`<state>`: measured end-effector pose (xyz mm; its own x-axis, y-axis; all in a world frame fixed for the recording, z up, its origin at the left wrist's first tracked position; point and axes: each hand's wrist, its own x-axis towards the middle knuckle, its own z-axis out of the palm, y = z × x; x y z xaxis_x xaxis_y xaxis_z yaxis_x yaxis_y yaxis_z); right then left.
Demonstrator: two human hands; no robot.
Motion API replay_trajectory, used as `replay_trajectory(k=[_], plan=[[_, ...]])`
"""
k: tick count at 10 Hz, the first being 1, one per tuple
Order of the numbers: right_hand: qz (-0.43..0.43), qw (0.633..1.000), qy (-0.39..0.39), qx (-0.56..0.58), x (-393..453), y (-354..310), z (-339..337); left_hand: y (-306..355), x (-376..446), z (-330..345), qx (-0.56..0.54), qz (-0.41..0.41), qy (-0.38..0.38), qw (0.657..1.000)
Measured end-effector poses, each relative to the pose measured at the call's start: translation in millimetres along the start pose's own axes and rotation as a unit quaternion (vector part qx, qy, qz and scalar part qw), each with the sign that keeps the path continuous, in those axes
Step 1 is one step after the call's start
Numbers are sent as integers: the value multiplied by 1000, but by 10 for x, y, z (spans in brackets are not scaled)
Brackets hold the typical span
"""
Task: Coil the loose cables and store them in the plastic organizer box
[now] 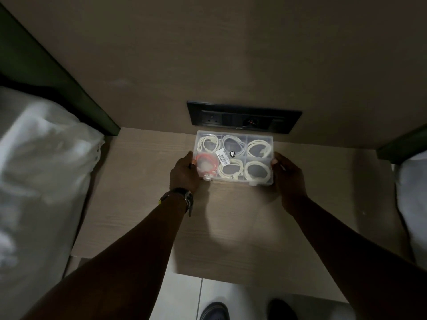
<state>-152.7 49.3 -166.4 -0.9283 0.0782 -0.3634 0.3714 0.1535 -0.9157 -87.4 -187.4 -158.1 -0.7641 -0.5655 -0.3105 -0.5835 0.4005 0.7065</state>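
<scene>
A clear plastic organizer box [245, 137] with its lid shut lies on the wooden bedside table [143, 204], close to the wall. Several compartments hold coiled white cables [257, 170]; the near-left compartment holds a coiled red cable [206, 163]. A white label and a black sticker sit on the lid. My left hand [183, 173] grips the box's left side, a watch on its wrist. On the right side my right hand [287, 175] holds the box.
A black socket panel [242, 117] is set in the wall just behind the box. White bedding [41, 169] lies at the left and more white bedding [413, 204] at the right. Below the table's front edge are floor tiles and my shoes [213, 310].
</scene>
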Motion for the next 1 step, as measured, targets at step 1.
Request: replay_trajectory(k=[1], plan=[[7, 1000, 4, 17, -72, -176, -161, 160, -146, -70, 6, 33, 30, 999]])
